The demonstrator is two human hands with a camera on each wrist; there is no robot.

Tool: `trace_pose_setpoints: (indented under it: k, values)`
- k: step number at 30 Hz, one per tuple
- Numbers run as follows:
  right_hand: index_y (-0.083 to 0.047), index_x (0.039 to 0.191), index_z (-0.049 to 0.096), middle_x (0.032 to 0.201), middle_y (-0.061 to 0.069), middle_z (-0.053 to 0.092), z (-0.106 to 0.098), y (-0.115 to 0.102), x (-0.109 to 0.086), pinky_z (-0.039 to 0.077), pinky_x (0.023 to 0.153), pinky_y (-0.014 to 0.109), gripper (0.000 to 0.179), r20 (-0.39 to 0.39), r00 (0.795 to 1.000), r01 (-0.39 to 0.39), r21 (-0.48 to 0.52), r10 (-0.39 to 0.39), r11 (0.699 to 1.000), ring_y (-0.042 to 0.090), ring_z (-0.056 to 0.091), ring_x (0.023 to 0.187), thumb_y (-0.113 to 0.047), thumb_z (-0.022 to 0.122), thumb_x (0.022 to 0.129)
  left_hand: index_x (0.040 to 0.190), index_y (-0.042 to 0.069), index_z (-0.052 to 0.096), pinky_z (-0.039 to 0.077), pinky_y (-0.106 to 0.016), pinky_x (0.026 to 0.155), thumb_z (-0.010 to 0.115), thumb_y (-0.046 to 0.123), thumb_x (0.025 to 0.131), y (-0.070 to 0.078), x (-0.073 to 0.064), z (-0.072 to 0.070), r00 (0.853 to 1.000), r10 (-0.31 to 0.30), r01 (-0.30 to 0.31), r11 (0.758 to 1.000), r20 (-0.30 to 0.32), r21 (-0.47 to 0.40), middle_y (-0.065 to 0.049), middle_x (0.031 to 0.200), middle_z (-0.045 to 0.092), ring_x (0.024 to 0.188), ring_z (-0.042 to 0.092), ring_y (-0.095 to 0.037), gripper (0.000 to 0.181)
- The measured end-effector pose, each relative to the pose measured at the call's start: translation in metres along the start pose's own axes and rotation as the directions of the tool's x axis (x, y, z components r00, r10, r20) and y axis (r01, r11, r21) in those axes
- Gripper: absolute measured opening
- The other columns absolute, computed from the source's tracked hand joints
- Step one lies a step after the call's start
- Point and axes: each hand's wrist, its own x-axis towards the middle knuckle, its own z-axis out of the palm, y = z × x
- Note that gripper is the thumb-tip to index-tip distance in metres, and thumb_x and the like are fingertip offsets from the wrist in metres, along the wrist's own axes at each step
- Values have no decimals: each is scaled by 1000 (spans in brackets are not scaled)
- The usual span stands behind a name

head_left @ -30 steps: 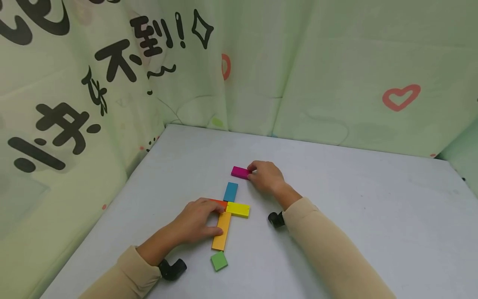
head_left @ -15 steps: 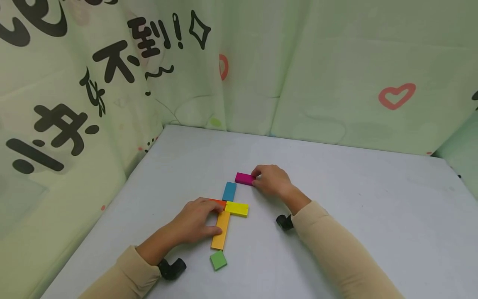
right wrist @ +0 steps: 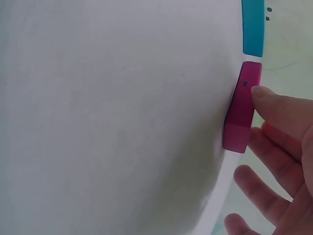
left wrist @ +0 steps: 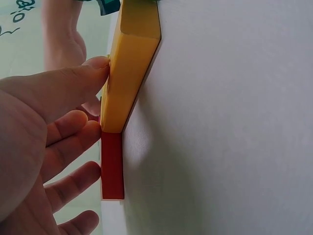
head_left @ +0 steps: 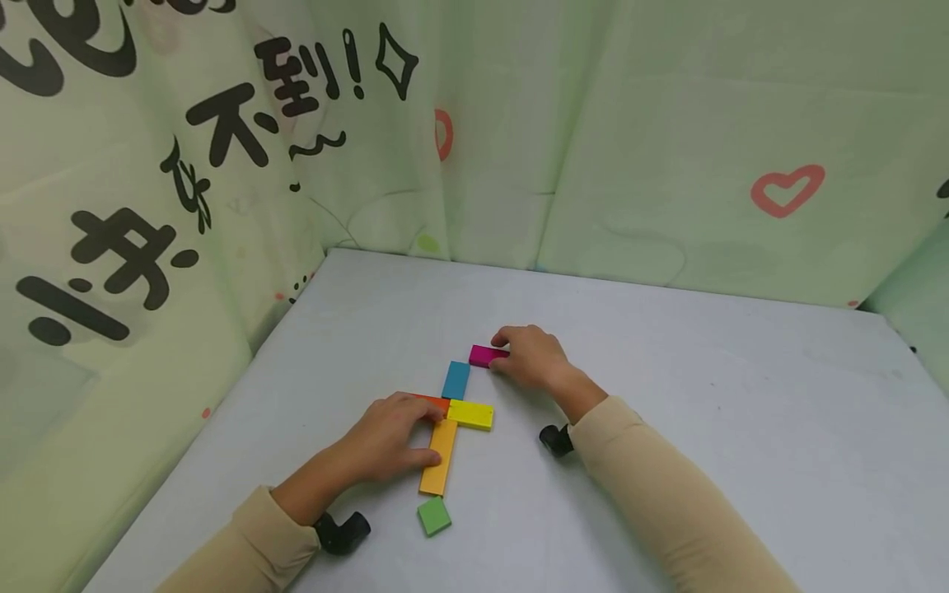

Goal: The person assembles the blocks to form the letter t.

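My right hand (head_left: 530,357) pinches a magenta block (head_left: 485,356) between thumb and fingers, just beyond and to the right of the blue block (head_left: 455,380). In the right wrist view the thumb lies along the side of the magenta block (right wrist: 240,107), whose end is close to the blue one. My left hand (head_left: 389,436) rests with loosely bent fingers on the lower blocks. Its thumb touches the orange block (head_left: 439,458), and its fingertips reach the red block (left wrist: 112,166), which they partly cover in the head view. A yellow block (head_left: 471,415) adjoins the red and orange ones.
A small green block (head_left: 434,517) lies turned at the near end of the orange one. All stand on a white table (head_left: 704,428), with printed curtains (head_left: 660,148) along its back and left. Each wrist carries a black camera (head_left: 343,534).
The magenta block has moved slightly right and nearer, ending close to the blue block's far right corner. My right hand moved with it, its fingers shifting along the block. My left hand stays put.
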Motion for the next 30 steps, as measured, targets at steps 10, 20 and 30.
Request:
trace_pose_setpoints:
  k: [10, 20, 30]
  values:
    - [-7, 119, 70, 112, 8, 69, 1, -1, 2, 49, 92, 42, 30, -24, 999, 22, -15, -23, 1000, 27, 58, 101, -25, 71, 95, 118, 12, 66, 41, -49, 102, 85, 29, 82, -1, 0, 1, 1000, 25, -25, 1000, -10, -5, -1, 118, 63, 121, 50, -28, 45]
    - [-3, 121, 67, 110, 9, 68, 3, -2, 3, 50, 90, 40, 33, -25, 1000, 9, -22, -9, 1000, 26, 58, 97, -24, 70, 95, 119, 12, 66, 41, -50, 102, 85, 28, 82, -2, -1, 1, 1000, 28, -28, 999, -13, -15, 0, 118, 63, 121, 50, -28, 44]
    - [-3, 121, 66, 109, 10, 67, 3, -3, 4, 51, 89, 39, 34, -17, 1000, -1, -6, 1, 1000, 26, 57, 98, -24, 70, 95, 118, 11, 66, 40, -50, 103, 85, 26, 82, -1, 0, 1, 1000, 26, -27, 999, -12, -26, -1, 117, 63, 122, 50, -28, 44]
